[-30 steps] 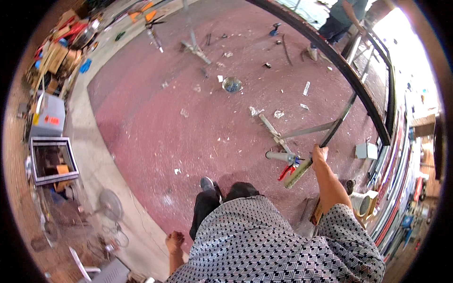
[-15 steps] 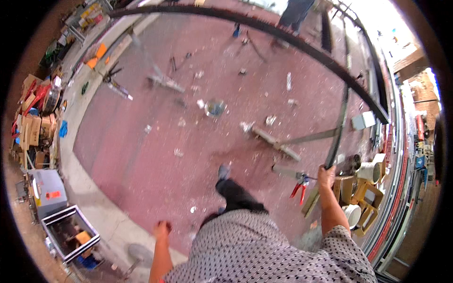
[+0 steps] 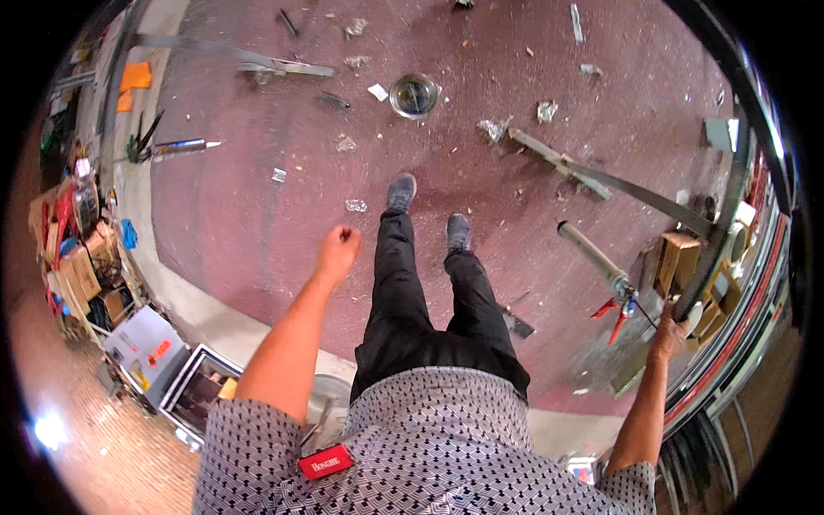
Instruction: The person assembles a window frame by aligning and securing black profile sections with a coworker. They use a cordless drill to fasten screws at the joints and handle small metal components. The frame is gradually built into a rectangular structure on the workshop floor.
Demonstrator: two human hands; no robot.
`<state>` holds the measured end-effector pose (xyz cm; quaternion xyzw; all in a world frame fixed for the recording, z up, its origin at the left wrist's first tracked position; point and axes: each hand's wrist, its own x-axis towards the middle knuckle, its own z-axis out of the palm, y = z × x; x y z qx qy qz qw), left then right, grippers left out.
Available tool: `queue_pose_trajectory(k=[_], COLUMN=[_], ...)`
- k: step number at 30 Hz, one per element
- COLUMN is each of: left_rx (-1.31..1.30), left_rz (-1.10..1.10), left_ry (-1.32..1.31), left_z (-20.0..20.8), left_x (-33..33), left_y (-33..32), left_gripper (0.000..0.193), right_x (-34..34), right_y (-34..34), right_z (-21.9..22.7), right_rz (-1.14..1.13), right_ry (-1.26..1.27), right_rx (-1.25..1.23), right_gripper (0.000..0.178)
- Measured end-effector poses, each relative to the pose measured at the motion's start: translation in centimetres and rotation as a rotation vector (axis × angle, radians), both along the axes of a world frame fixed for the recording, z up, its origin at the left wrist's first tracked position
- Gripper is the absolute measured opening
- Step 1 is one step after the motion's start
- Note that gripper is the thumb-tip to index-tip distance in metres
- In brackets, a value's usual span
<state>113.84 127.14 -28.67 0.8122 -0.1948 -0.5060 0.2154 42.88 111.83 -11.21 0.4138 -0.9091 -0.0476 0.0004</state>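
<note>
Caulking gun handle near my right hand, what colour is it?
Red; the handle shows best in the head view, left of your right hand.

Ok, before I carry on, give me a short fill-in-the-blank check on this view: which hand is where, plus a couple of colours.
1. The hand at the dark bar is the ____ one.
2. The hand nearer the grey shoes is the ____ one.
3. The handle of the caulking gun is coloured ____.
4. The trousers are coloured ____.

Missing words: right; left; red; black.
</note>
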Motion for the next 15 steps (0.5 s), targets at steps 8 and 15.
queue_pose_trajectory(k=[8,15], left_rx=[-0.029,0.034], left_rz=[-0.417,-0.805], left_ry=[0.086,-0.247], left_z=[-19.4,-37.4], left_x=[6.2,8.1], left_y=[-20.2,-31.6], left_gripper=[0.025,0.032], right_x=[-7.4,-12.0], right_y=[3.9,5.8], right_z=[3.1,6.4], right_rz=[0.042,0.028], right_ry=[-0.001,0.405], right_rx=[-0.087,0.13], right_gripper=[0.053,0.05])
